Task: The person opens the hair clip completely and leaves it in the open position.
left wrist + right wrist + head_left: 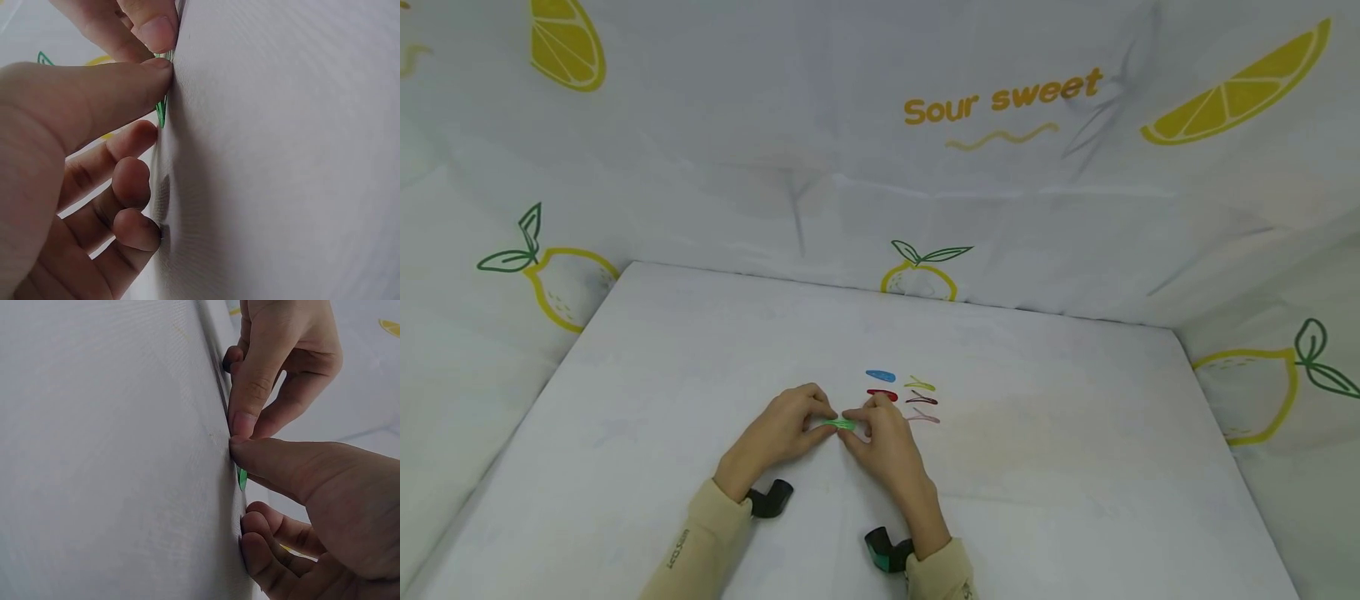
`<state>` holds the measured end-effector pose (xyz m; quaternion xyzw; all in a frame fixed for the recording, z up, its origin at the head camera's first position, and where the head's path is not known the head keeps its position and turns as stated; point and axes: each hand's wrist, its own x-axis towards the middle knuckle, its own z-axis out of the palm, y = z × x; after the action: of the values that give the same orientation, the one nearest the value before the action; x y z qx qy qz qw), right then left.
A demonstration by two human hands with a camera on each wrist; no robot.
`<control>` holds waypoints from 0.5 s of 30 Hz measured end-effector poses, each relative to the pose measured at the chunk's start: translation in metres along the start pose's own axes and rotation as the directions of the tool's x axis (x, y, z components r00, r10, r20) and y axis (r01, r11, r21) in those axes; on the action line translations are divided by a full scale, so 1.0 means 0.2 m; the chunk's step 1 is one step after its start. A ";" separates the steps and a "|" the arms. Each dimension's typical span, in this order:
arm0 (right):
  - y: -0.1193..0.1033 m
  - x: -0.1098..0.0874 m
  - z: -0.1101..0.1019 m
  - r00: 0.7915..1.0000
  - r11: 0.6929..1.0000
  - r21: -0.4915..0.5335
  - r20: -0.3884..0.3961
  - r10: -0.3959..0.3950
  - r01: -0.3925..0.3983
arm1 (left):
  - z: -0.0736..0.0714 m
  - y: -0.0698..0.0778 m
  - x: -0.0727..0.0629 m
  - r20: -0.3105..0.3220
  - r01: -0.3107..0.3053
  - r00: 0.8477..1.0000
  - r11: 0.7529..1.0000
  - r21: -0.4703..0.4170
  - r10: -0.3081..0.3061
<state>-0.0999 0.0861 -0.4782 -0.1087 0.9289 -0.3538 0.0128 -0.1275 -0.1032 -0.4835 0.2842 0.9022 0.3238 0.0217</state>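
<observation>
Both hands meet at a green snap hair clip (840, 424) low over the white table. My left hand (786, 423) pinches its left end between thumb and index finger. From the other side, my right hand (883, 442) holds the clip with thumb and forefinger, the two thumbs close together. In the left wrist view, a slim tip of the green clip (161, 114) pokes out below the left thumb. The right wrist view shows its rounded green end (242, 479) under the right thumb; the fingers hide its middle.
Beyond the right hand lie a blue clip (881, 376) and a red clip (882, 393), the red one partly behind the fingers. Right of them, yellow (921, 383), dark red (922, 398) and pink (924, 417) clips lie spread in Y shapes. Lemon-print cloth (722, 217) surrounds the table.
</observation>
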 end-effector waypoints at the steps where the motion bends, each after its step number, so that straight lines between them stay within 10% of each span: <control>1: 0.00 0.00 0.00 1.000 1.000 -0.002 0.000 0.000 0.000 | 0.00 0.00 0.00 -0.001 -0.002 1.000 1.000 -0.001 0.002; 15: 0.00 0.00 0.00 1.000 1.000 0.009 -0.023 -0.021 0.021 | 0.00 0.00 0.00 0.007 0.001 1.000 0.998 -0.056 -0.001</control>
<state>-0.0993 0.0864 -0.4775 -0.1144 0.9261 -0.3596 -0.0008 -0.1278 -0.1031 -0.4827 0.2842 0.8929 0.3478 0.0328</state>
